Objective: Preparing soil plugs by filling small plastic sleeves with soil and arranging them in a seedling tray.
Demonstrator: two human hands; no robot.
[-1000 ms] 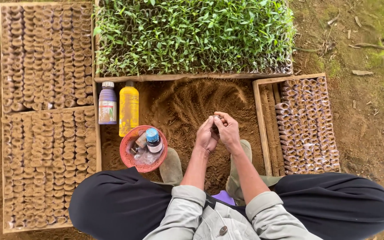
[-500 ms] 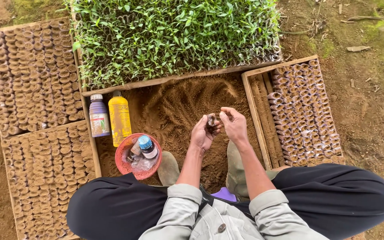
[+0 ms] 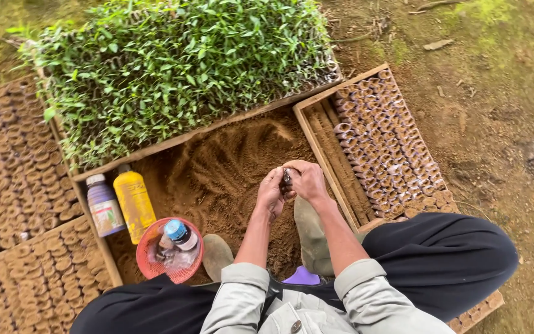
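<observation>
My left hand (image 3: 271, 193) and my right hand (image 3: 307, 179) meet over a heap of loose brown soil (image 3: 230, 167). Together they pinch a small dark soil-filled pot (image 3: 287, 179) between the fingertips. A wooden tray (image 3: 316, 139) on the right holds several rows of small filled pots (image 3: 390, 148). A dense tray of green seedlings (image 3: 180, 68) lies beyond the soil.
A yellow bottle (image 3: 133, 204) and a white-capped purple bottle (image 3: 103, 206) stand left of the soil. A red basket (image 3: 149, 260) holds a blue-capped bottle (image 3: 179, 235). Trays of filled pots (image 3: 13, 179) cover the left. My boots (image 3: 310, 235) rest in the soil; bare ground lies on the right.
The view has tilted and shifted, so the trays now sit slanted. My hands stay together on the small pot over the soil, slightly lower toward my knees.
</observation>
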